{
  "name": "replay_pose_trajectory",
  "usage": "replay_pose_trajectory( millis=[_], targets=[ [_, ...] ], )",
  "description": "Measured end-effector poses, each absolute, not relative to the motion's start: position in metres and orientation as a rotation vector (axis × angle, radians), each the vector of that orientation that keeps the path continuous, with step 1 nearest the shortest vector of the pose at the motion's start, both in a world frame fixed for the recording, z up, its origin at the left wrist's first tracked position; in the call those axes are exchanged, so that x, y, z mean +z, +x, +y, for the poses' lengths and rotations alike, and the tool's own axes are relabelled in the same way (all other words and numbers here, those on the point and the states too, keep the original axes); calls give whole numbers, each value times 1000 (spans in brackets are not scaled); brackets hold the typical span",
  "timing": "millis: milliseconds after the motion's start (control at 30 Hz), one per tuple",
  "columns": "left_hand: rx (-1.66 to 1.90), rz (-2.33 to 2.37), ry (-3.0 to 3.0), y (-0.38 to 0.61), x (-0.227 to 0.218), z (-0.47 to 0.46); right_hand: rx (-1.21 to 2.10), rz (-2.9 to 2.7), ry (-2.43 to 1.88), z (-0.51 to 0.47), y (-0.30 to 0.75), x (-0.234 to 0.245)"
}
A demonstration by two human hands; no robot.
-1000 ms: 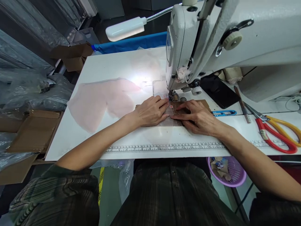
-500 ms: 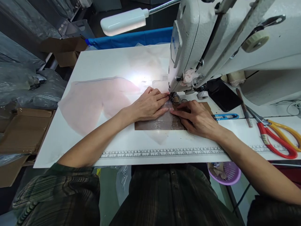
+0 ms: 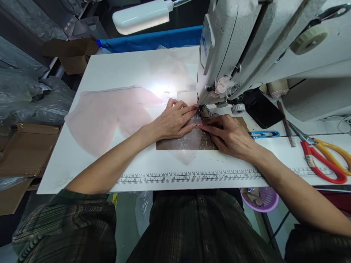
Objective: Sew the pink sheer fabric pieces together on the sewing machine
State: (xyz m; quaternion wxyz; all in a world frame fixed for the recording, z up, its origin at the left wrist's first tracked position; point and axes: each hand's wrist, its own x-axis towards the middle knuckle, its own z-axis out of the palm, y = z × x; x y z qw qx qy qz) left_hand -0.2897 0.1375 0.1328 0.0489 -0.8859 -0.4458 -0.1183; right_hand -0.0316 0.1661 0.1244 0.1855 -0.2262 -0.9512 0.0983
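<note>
A sewing machine (image 3: 216, 54) stands over a white table, its presser foot (image 3: 202, 109) close to my fingertips. Very thin pale pink sheer fabric (image 3: 101, 113) spreads leftward over the table and also runs under my hands. My left hand (image 3: 177, 120) lies flat on it, fingers apart, the foremost fingertip beside the presser foot. Just in front of the foot, my right hand (image 3: 229, 133) has its fingers bent and drawn together at the fabric's edge; the fingertips partly hide what they pinch. A brown plate (image 3: 208, 144) shows beneath the fabric.
Blue thread snips (image 3: 265, 134), a black phone (image 3: 261, 108) and red-and-yellow scissors (image 3: 323, 157) lie to the right. A printed ruler (image 3: 178, 178) runs along the table's front edge. Above is a white lamp (image 3: 141, 17). A purple basket (image 3: 264, 201) sits below the table; cardboard boxes (image 3: 33, 149) stand left.
The view has shifted slightly. Both hands stay almost where they were by the presser foot. A small pale tab at the right fingertips shows less plainly now.
</note>
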Motion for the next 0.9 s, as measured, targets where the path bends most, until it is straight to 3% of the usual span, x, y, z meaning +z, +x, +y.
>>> replay_pose_trajectory(
  millis=[900],
  targets=[
    [-170, -1300, -2628, -280, 143, 134, 234, -2648, -653, 161, -33, 128]
  ],
)
